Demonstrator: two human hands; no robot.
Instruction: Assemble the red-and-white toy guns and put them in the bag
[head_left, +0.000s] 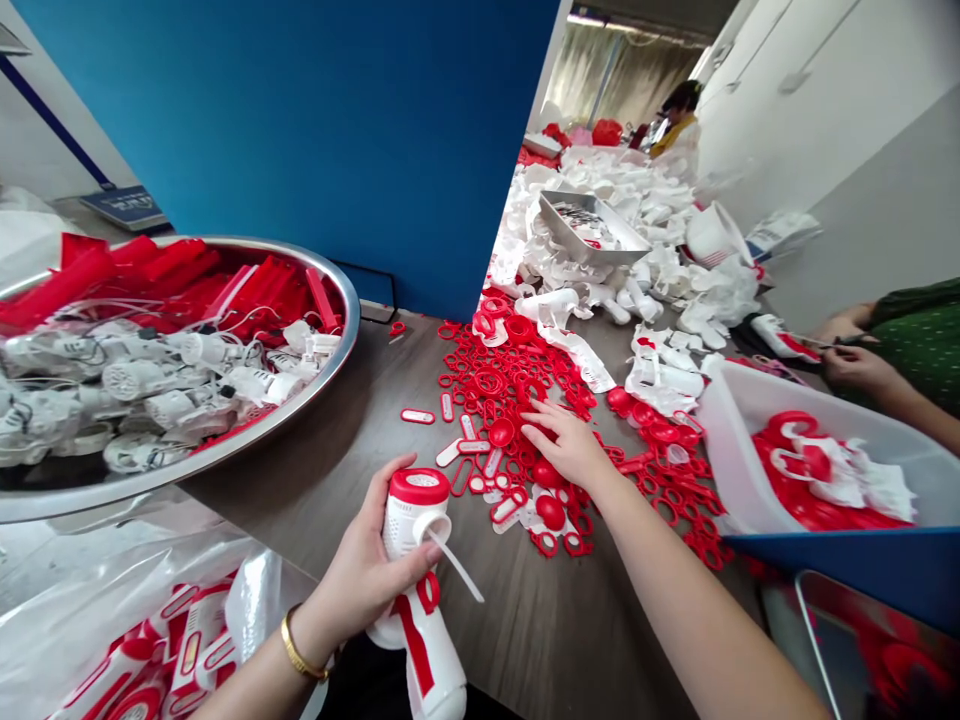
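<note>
The left hand [367, 560] curls round the device [444, 655], likely light, stiff, slick, best gripped by its barrel [400, 522], while the right hand [571, 447] spreads loosely, seemingly empty, over red parts [491, 382].

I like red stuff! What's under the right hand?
Around the right hand lie small red plastic parts, spread on the table; whatever its palm covers can't be seen.
</note>
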